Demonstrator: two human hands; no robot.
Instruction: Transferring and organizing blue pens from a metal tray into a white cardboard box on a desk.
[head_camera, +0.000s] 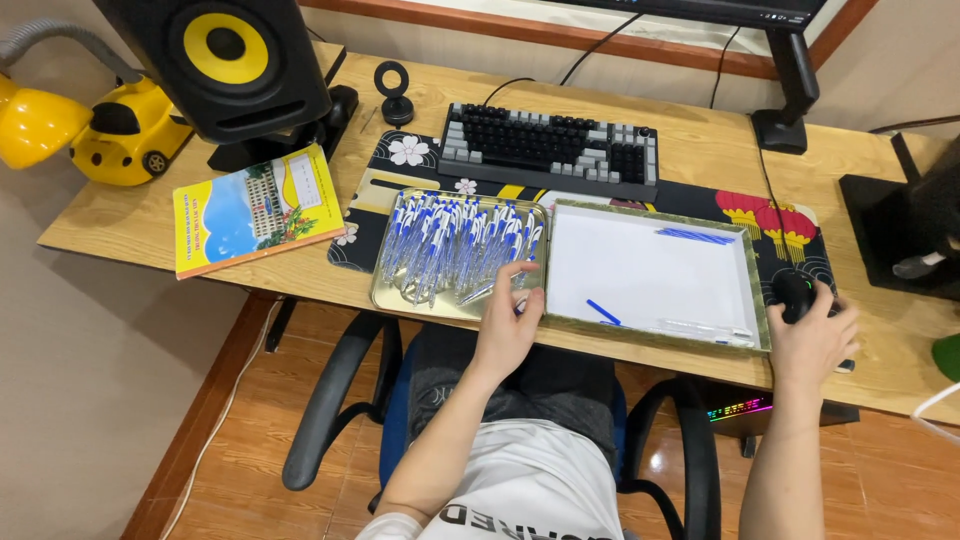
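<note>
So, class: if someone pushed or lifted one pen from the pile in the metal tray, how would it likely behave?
A pen looks slim, rigid and plastic, so probably light and stiff. Its round barrel would likely roll if nudged, though the metal tray rim should stop it. Lifting one where the left hand reaches may shift its heaped neighbours.

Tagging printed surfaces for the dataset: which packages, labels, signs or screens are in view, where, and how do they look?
Booklet: desk's left side beneath the speaker, flat rectangle, yellow cover with a blue-sky building picture.
Monitor: top edge behind the keyboard, only its dark lower rim shows; the screen itself is out of view.
No packages or signs.
</note>
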